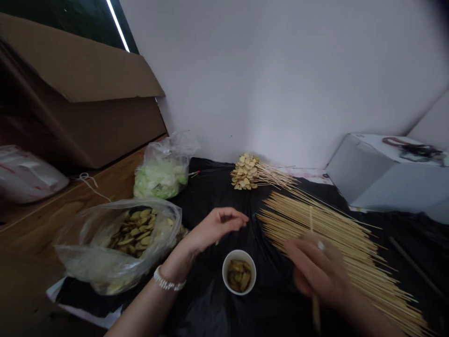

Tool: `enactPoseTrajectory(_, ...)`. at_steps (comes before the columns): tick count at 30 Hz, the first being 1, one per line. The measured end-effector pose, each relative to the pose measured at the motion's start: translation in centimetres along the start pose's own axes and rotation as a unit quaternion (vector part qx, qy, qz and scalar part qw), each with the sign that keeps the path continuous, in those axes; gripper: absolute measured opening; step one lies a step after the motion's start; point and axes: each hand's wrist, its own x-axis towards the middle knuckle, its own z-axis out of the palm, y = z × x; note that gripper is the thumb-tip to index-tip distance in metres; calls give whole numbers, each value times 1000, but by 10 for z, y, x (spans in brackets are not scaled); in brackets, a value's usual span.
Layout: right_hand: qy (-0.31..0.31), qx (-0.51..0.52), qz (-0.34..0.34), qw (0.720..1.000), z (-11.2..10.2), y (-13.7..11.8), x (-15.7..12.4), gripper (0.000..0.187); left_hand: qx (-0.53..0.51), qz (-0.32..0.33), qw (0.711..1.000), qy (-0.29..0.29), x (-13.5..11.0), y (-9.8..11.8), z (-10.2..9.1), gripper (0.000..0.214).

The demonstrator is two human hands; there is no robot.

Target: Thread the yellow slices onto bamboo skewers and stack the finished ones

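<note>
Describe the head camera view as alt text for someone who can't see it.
Two bare hands work over a black plastic sheet. The right hand, blurred, holds a bamboo skewer above a spread of loose skewers, while the left hand hovers near a white cup of sliced food. Skewers threaded with pale slices lie beyond.

Makeshift food-prep corner: bamboo skewers [333,248] on black plastic sheeting [206,187], cardboard box [80,131] alongside

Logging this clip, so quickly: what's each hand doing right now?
Left hand: open, fingers loosely curled, nothing visible in it.
Right hand: closed, blurred, apparently holding a bamboo skewer upright.
</note>
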Motion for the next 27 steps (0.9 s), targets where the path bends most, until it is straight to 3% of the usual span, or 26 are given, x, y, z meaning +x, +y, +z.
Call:
enactPoseTrajectory(3, 88, -25, -51, 995, 45, 22, 28, 39, 164, 42, 985, -47, -27, 1, 12, 12)
enactPoseTrajectory(6, 91, -44, -26, 995, 71, 30, 27, 40, 354, 83, 928, -80, -47, -6, 19, 14)
enactPoseTrajectory(10, 79, -38, -22, 996, 78, 30, 12, 39, 522, 107, 842, -84, -49, -22, 23, 25)
enactPoseTrajectory(13, 80, -29, -13, 996, 78, 30, 6, 37, 574, 105, 807, -87, -41, -32, 27, 15)
enactPoseTrajectory(18, 68, -29, 10, 997, 79, 30, 5, 32, 586, 112, 798, -82, -32, -39, 32, 9)
enactPoseTrajectory(21, 58, -21, 18, 998, 80, 29, 3, 32, 584, 110, 798, -97, -32, -31, 34, 11)
enactPoseTrajectory(24, 53, -17, 22, 998, 81, 28, 2, 33, 539, 114, 829, -96, -37, -10, 30, 10)
enactPoseTrajectory(27, 53, -20, 24, 998, 83, 29, 1, 33, 443, 108, 886, -81, -38, 13, 19, 9)
